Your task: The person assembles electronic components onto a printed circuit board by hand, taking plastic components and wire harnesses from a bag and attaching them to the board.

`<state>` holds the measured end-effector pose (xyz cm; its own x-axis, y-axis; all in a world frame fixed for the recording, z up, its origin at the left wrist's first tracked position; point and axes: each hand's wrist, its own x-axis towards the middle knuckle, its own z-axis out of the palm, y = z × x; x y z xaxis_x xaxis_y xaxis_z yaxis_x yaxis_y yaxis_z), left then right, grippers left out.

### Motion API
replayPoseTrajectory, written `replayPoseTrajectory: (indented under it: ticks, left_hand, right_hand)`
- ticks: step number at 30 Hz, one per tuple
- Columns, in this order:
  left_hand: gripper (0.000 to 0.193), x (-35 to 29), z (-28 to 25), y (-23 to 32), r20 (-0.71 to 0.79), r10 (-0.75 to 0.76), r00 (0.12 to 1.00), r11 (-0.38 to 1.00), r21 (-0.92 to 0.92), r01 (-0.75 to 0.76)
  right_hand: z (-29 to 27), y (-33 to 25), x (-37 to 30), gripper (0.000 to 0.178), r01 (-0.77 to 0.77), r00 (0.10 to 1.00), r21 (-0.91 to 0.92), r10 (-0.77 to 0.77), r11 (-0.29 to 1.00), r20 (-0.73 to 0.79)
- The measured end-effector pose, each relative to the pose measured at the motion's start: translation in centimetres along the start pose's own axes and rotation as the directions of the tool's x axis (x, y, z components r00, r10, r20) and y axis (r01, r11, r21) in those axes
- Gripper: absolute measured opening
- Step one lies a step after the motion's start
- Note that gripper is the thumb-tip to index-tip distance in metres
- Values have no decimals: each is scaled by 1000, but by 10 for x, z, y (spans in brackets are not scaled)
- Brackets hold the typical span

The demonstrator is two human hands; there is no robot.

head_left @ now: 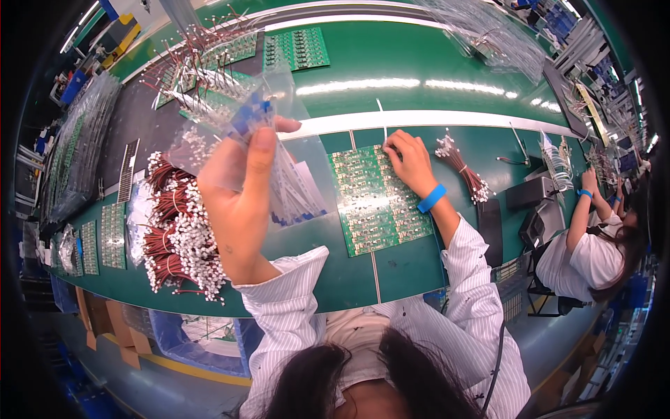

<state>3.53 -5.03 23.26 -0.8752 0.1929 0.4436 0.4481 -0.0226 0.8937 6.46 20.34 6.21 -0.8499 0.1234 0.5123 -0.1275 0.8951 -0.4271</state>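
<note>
From my end, I see the left hand (241, 199) with its fingers closed on a clear bag (312, 183) of flat white cables (289, 180), raised above the surface (412, 276). The green circuit board (377, 216) lies flat there, and the right hand (412, 162) curls its fingers at the far right corner — I can't tell whether they pinch anything. The wired boards (202, 70) at far left look further along; this board shows no long wires, and wire bundles (167, 241) remain piled — plenty seems left.

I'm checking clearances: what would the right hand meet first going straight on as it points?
The right hand would likely meet the white strip beyond the green circuit board; depth is unclear.
</note>
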Motion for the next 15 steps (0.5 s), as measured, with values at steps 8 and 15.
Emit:
replayPoseTrajectory:
  ticks: [8, 15]
  left_hand:
    - [21, -4, 4, 0, 75, -68, 995, 994, -76, 74]
    - [21, -7, 19, -2, 176, -8, 984, 999, -43, 16]
  right_hand:
    - [2, -6, 0, 3, 41, 997, -44, -44, 998, -62]
    - [2, -4, -3, 2, 73, 995, -85, -78, 994, -54]
